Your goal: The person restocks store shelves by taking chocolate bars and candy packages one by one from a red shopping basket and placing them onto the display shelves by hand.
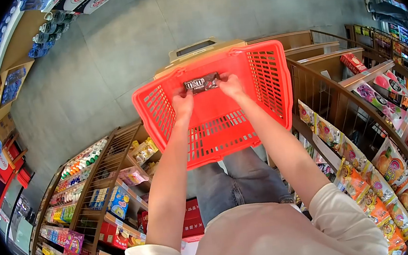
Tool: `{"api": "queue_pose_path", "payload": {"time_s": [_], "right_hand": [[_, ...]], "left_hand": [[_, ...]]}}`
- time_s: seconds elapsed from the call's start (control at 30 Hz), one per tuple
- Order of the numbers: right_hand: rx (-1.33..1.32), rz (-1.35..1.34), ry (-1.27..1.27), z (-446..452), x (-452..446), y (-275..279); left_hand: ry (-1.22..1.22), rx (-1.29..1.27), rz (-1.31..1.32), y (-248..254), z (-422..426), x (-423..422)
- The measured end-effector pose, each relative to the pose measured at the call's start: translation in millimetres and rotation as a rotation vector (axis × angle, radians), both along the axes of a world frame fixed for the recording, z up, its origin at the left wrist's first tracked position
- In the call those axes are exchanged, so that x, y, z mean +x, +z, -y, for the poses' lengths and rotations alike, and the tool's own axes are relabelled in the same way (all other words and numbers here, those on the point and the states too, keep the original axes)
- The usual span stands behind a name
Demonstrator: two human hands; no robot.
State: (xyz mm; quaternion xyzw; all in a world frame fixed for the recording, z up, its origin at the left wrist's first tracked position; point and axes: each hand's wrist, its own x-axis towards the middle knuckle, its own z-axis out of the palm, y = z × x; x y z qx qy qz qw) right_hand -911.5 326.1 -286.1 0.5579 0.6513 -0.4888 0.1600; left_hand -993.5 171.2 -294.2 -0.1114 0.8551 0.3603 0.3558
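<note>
A small brown candy packet (202, 84) with white lettering is held level over the inside of a red plastic basket (221, 106). My left hand (183, 103) grips the packet's left end, its fingers closed on it. At the right end, my right hand (231, 86) pinches the packet in the same way. The basket has slotted sides and is in front of my body, its far edge against a tan box-like object (198, 49).
Wire shelves of bottles and snacks (86, 189) stand at the lower left. Racks with hanging candy bags (363, 180) are on the right. Bottled water (50, 31) is at the upper left, and grey floor (120, 41) extends ahead. A person's legs (390, 10) show at the far right.
</note>
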Motion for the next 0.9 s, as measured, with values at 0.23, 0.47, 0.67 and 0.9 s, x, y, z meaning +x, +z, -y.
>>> {"api": "queue_pose_path", "payload": {"time_s": [0.23,0.47,0.67,0.9], "right_hand": [[-0.021,-0.001,-0.048,4,23,-3],[-0.259,-0.263,-0.391,23,39,61],[-0.068,-0.484,-0.427,69,61,126],[-0.057,-0.75,-0.527,146,120,229]], "left_hand": [[-0.025,0.112,0.08,14,15,19],[0.198,0.482,0.137,81,22,32],[0.158,0.786,0.021,152,58,52],[0.141,0.998,0.172,234,132,107]]}}
